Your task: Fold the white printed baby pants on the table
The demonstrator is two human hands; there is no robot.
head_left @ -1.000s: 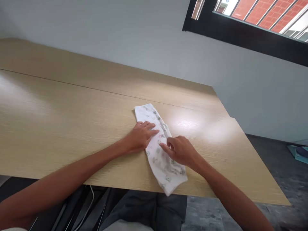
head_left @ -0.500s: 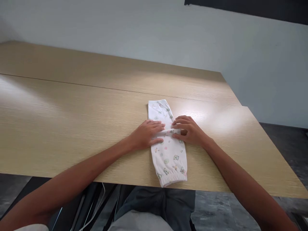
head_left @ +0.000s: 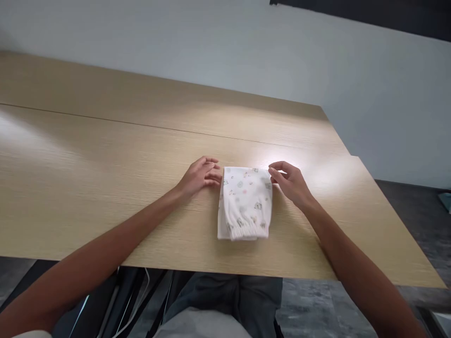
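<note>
White baby pants (head_left: 248,202) with a small animal print lie folded into a compact rectangle on the table. Their gathered elastic edge faces me, and an under layer shows along the left side. My left hand (head_left: 201,176) is just left of the upper left corner, fingers loosely spread and holding nothing. At the upper right corner, the thumb and forefinger of my right hand (head_left: 289,180) are close together on the fabric's edge; its other fingers are partly hidden behind.
The pale wooden table (head_left: 123,155) has a seam running across it. Its near edge lies before my lap, and its right edge slants away above a dark floor (head_left: 408,206). A grey wall (head_left: 176,42) stands behind. A white cable (head_left: 145,286) hangs below at the left.
The pants went from a long strip to a shorter folded piece, with the elastic edge farther from the table's front. My left hand let go and moved left; my right hand moved to the upper right corner.
</note>
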